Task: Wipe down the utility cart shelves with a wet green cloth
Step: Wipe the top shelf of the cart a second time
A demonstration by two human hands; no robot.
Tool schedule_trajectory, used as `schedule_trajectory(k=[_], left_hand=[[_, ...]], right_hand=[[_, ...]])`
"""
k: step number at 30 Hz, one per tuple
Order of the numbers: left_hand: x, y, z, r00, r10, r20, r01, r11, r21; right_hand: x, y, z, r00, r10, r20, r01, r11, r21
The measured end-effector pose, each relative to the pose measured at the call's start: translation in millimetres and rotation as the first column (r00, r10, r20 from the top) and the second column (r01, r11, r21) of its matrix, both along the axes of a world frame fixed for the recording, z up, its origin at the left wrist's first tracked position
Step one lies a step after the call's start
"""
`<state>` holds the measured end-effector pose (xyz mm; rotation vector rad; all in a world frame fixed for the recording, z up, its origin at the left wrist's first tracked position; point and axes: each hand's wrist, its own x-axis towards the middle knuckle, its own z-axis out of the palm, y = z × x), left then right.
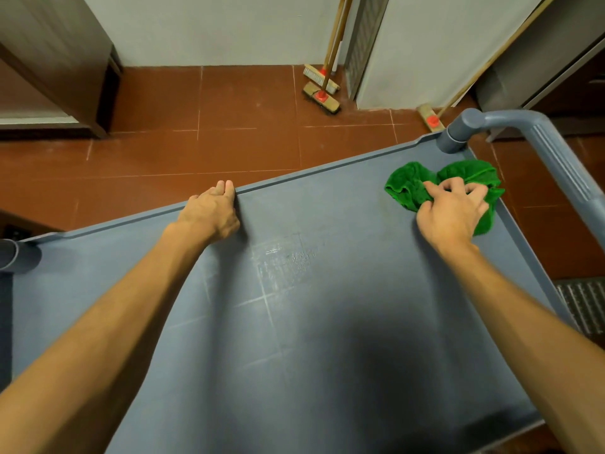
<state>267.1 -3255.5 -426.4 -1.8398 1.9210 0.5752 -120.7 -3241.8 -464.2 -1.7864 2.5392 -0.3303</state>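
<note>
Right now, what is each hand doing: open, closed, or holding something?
Left hand: open, fingers resting on the cart shelf rim.
Right hand: gripping the green cloth.

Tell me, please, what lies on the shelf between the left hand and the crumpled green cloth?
Only bare, scuffed grey plastic shelf, as the head view shows.
</note>
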Motion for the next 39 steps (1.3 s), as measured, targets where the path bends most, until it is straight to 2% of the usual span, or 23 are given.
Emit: schedule_trajectory(k=[4,10,16,20,22,24,26,27,31,34,37,39], left_hand=[[0.3,0.2,-1.1,1.000,0.003,-0.001,-0.003,1.000,-0.013],[-0.1,1.8,-1.5,1.000,0.027,-0.001,-0.027,1.000,-0.011],[-5.1,4.3,0.3,0.999,0.045,0.008,-0.045,0.999,-0.005],[-5.1,15.7,-1.9,0.991,0.113,-0.066,-0.114,0.993,-0.010],[-6.9,33.6,-7.5,0.976,0.149,-0.158,-0.167,0.980,-0.106],[-10.6,61.8,-10.9,0.949,0.143,-0.281,-0.233,0.918,-0.321],[-13.7,92.3,-12.7,0.880,0.160,-0.448,-0.382,0.799,-0.465],[-14.9,105.8,-12.3,0.823,0.187,-0.536,-0.468,0.758,-0.455],[-14.6,158.1,-6.6,0.583,0.298,-0.756,-0.684,0.683,-0.258],[-12.0,193.3,6.9,0.376,0.418,-0.827,-0.809,0.583,-0.073],[-8.8,224.3,16.7,0.204,0.499,-0.842,-0.822,0.555,0.130],[-5.8,247.1,26.7,0.054,0.530,-0.846,-0.824,0.503,0.262]], right_hand=[[45.9,19.5,0.9,0.998,0.049,-0.046,-0.049,0.999,0.012],[127.1,78.4,-2.0,0.950,0.307,-0.051,-0.309,0.950,-0.035],[207.2,156.1,10.9,0.778,0.619,0.106,-0.627,0.777,0.058],[238.0,202.1,11.8,0.666,0.719,0.200,-0.745,0.657,0.116],[240.9,209.5,10.9,0.650,0.728,0.218,-0.758,0.642,0.115],[238.8,207.4,9.9,0.646,0.727,0.234,-0.758,0.647,0.081],[235.9,203.2,11.1,0.639,0.717,0.279,-0.756,0.652,0.056],[234.8,200.1,12.4,0.634,0.710,0.306,-0.755,0.654,0.045],[231.7,191.0,24.4,0.634,0.624,0.457,-0.719,0.693,0.051],[238.6,186.2,45.4,0.633,0.443,0.635,-0.655,0.744,0.133],[253.1,193.3,67.1,0.531,0.277,0.801,-0.629,0.762,0.153],[264.9,203.5,82.8,0.493,0.151,0.857,-0.599,0.773,0.208]])
